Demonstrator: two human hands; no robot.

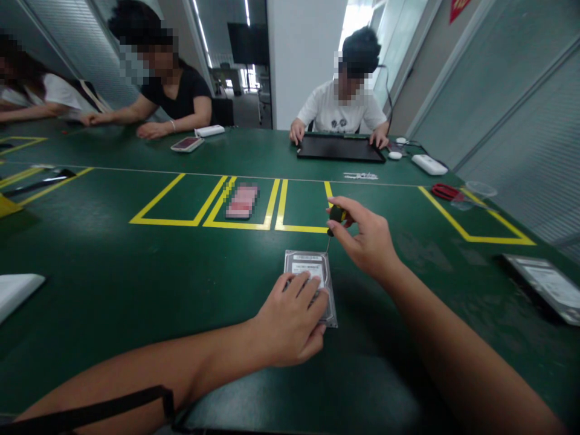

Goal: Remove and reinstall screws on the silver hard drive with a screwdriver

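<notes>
A silver hard drive point(328, 302) with a white label lies flat on the green table in front of me. My left hand point(294, 320) rests over its lower part, fingers curved across the label side and thumb by the near edge, holding it down. Part of the label is hidden under those fingers. Between the thumb and fingers of my right hand point(362, 232) is a small screwdriver point(336, 214) with a black and yellow handle. Its thin shaft points down to the drive's far right corner; whether the tip sits in a screw is too small to tell.
Another hard drive point(550, 284) lies at the right. Yellow tape point(235, 227) marks rectangles on the table, one around a pink phone-like object point(242, 201). Across the table, a person holds a black panel point(339, 148); two more people sit at the left. Red cable point(447, 192) lies right.
</notes>
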